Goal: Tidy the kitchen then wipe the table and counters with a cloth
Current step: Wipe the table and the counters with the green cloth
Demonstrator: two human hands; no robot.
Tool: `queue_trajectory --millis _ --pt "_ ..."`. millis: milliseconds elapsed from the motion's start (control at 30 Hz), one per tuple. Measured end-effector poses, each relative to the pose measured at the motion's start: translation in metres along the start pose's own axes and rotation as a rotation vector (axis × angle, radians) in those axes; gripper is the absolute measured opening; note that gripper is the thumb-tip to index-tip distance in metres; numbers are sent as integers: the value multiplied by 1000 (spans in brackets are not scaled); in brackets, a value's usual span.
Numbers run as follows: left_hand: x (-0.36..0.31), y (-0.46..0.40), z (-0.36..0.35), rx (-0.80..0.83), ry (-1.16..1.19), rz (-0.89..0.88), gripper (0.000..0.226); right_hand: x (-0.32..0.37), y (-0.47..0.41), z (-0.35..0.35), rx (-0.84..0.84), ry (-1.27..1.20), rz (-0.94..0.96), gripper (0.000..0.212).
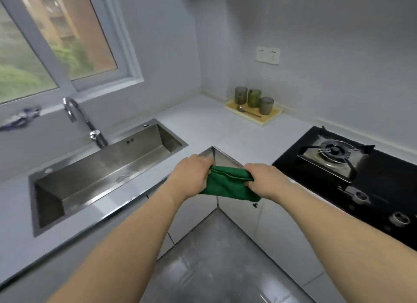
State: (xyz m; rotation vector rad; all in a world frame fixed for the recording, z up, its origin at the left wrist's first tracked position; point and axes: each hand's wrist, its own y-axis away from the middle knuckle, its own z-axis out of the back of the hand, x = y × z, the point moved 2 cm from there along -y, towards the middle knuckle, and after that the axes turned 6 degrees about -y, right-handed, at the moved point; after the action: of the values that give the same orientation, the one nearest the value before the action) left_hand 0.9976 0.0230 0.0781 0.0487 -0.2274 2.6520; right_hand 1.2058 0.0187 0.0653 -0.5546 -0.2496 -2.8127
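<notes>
A folded green fabric cloth (228,185) is gripped by the left hand (191,175) and right hand (262,180), right of the steel sink (101,174).

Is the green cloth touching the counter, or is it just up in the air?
Cannot tell. In the head view both hands, left hand and right hand, hold the green cloth by the counter corner, hiding any gap.
</notes>
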Motion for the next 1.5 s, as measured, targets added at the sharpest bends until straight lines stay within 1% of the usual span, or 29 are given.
queue_trajectory --millis 100,167,200,233,300,333,367,400,467,533,600,700,800,867,933,967,1033,1100,1200,1267,1333,1400,1433,1500 --pt "88 29 -3 18 49 125 15 78 -53 -15 90 32 85 2" --pt "127 38 -2 2 47 165 15 111 -80 -21 128 13 128 2" --pt "136 40 -1 -11 38 165 14 119 -87 -21 133 -13 126 5" --pt "167 44 -2 -13 25 198 14 141 -113 -27 152 -18 157 4" --pt "205 48 -4 -4 -11 233 15 170 -145 -32 174 -23 199 14" --pt "224 49 -5 -1 -39 252 17 183 -163 -35 196 -22 217 16" --pt "252 49 -8 12 -70 284 17 202 -191 -40 213 -23 253 14" --pt "266 49 -9 9 -87 295 17 210 -205 -43 229 -36 265 10" --pt "307 50 -11 11 -106 362 16 239 -253 -53 265 -81 319 11" --pt "346 50 -8 31 -113 442 13 270 -297 -59 328 -88 372 5" --pt "390 54 1 82 -121 541 14 311 -339 -64 401 -106 446 9" --pt "440 63 15 98 -84 678 18 362 -379 -69 448 -138 556 9" --pt "483 80 27 115 -64 769 19 411 -407 -77 459 -92 670 16" --pt "511 91 33 121 -49 827 21 440 -424 -85 428 -77 739 22" --pt "543 103 43 80 -41 874 21 468 -439 -92 367 -161 816 33" --pt "560 109 47 59 -41 879 22 482 -446 -95 306 -212 864 36" --pt "595 118 54 26 -70 865 22 510 -459 -101 168 -258 953 36" --pt "627 126 59 19 -85 849 22 536 -474 -112 66 -180 1008 34" --pt "671 134 65 42 -84 839 24 574 -498 -124 -30 -37 1015 34" --pt "698 140 65 41 -53 835 25 597 -511 -129 -63 -20 1023 33" --pt "720 143 63 28 -12 836 26 614 -518 -134 -77 32 1043 42" --pt "748 147 61 1 40 842 25 635 -532 -145 -89 91 1016 53" --pt "754 147 59 -11 71 849 25 638 -534 -148 -96 87 1006 51" --pt "776 150 55 -24 114 873 24 654 -544 -155 -108 56 998 39"
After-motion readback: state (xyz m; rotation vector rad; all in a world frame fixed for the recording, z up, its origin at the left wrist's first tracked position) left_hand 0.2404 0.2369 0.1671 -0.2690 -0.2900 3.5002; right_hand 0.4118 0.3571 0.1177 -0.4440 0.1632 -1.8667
